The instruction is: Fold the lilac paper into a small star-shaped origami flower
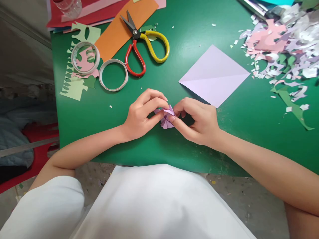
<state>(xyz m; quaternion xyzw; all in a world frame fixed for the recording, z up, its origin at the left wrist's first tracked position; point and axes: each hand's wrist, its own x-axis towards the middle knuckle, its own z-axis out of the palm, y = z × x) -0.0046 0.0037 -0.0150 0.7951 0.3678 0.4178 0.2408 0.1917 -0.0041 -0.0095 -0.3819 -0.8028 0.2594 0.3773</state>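
Note:
A small folded lilac paper piece lies between both hands just above the green table. My left hand pinches its left side with thumb and fingers. My right hand pinches its right side, fingertips meeting the left hand's. Much of the paper piece is hidden by the fingers. Both forearms rest on the table's near edge.
A lilac paper square lies behind my right hand. Scissors with red and yellow handles, two tape rolls, orange paper and green cut-outs sit at back left. Paper scraps pile at back right.

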